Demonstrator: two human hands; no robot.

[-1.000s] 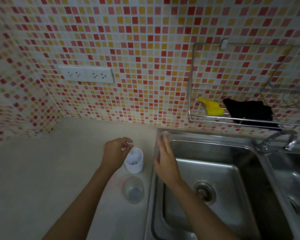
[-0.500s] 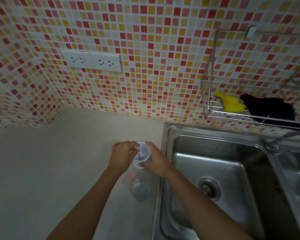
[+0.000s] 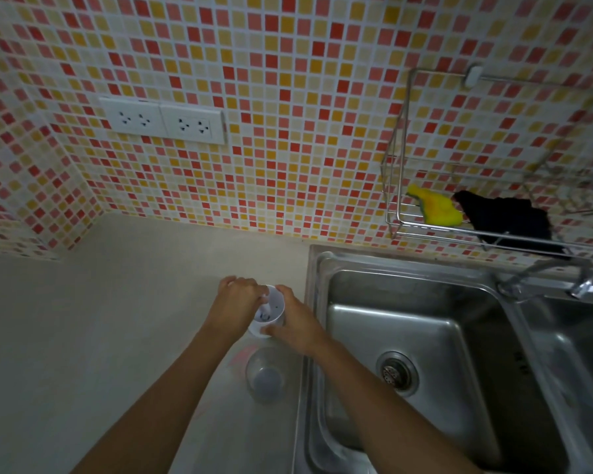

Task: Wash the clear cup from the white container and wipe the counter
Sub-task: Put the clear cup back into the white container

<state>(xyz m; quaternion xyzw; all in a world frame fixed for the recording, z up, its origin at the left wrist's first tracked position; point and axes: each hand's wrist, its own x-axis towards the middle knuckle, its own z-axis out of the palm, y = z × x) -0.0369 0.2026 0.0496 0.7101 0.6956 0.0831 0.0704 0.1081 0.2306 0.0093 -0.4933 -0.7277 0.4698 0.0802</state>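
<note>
A small white container [image 3: 269, 311] stands on the beige counter [image 3: 100, 319] just left of the sink. My left hand [image 3: 237, 302] grips its rim from the left, fingers curled over the edge. My right hand [image 3: 293, 323] wraps the container's right side. Dark specks show inside the container. A clear cup [image 3: 265, 374] stands upright on the counter directly in front of the container, apart from both hands.
A steel double sink [image 3: 425, 336] lies to the right, its faucet [image 3: 545, 275] at the back. A wire rack [image 3: 459, 230] on the tiled wall holds a yellow sponge [image 3: 437, 205] and a black cloth [image 3: 507, 220]. Wall sockets [image 3: 163, 121] sit above the counter.
My right hand moved left from the sink's edge and closed on the white container. My left hand stayed on its rim. The clear cup has not moved.
</note>
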